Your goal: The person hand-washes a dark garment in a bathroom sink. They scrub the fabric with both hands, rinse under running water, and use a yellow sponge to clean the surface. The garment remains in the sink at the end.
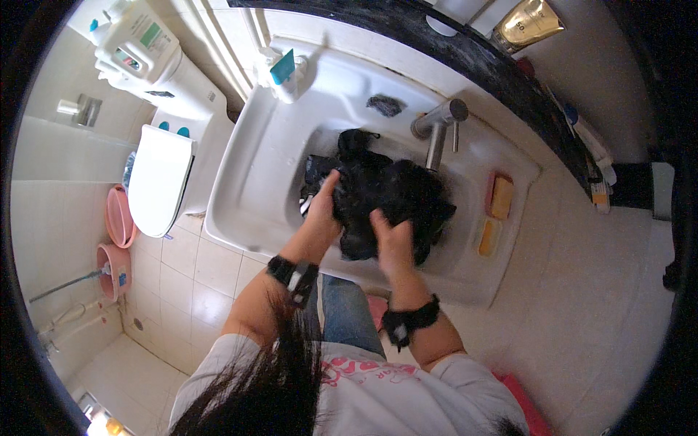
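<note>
Both the left hand (pixel 323 207) and right hand (pixel 392 243) grip the black cloth (pixel 389 200) bunched in the sink (pixel 254 167), where vigorous scrubbing near the tap (pixel 436 127) could splash water onto the floor

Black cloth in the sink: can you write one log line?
left hand: grips black cloth | right hand: grips it | place: white sink | faucet above

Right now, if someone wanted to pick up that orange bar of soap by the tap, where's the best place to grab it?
Probably across its two long sides, coming straight down from above. The orange soap bar lies flat in a shallow pink dish on the basin ledge, so its underside is out of reach, while its top and side edges stand clear.
</note>
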Demonstrator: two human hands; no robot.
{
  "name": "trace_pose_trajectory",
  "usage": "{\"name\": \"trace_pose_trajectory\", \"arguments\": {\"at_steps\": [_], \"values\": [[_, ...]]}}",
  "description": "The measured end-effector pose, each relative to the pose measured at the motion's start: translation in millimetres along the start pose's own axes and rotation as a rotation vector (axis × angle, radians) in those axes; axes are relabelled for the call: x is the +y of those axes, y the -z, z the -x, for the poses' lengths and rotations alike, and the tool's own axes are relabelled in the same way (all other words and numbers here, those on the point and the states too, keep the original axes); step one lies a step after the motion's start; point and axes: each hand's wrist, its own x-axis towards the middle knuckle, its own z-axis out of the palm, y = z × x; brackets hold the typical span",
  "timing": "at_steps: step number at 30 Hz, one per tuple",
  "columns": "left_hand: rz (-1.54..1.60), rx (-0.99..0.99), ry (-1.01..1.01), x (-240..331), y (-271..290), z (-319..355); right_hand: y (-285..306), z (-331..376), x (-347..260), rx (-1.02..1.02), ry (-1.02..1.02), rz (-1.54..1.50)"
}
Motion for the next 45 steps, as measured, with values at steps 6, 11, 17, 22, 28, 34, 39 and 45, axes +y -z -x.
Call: {"name": "trace_pose_trajectory", "arguments": {"at_steps": [6,11,17,22,28,34,39,45], "values": [[-0.9,0.261,-0.529,-26.2,-33.7,0.6,-28.3,-28.2,-17.9,0.192,-0.341,-0.082],[-0.898,0.188,-0.406,-3.9,-43.6,-1.4,-30.2,-26.1,-20.3,0.211,-0.127,-0.121],[-0.914,0.108,-0.593,-21.6,-40.1,-8.8,-31.5,-28.0,-4.1,0.275,-0.074,-0.293],[-0.625,-0.096,-0.224,5.7,-42.4,-4.0,-23.4,-28.0,15.5,0.004,-0.174,-0.274],[-0.825,-0.064,-0.126,13.5,-28.2,38.1,1.7,-41.8,20.1,-0.42,-0.593,-1.291],[-0.448,0.165,0.093,36.1,18.7,9.7,-11.2,-32.4,8.7,-0.069,-0.337,-0.648],[-0.661,0.256,-0.468,21.3,-11.3,-2.9,-38.8,-2.3,-7.1,0.177,-0.204,-0.579],[-1.177,0.088,-0.534,4.3,-49.1,2.0,-30.3,-31.6,-14.0,0.108,-0.284,-0.66]]}}
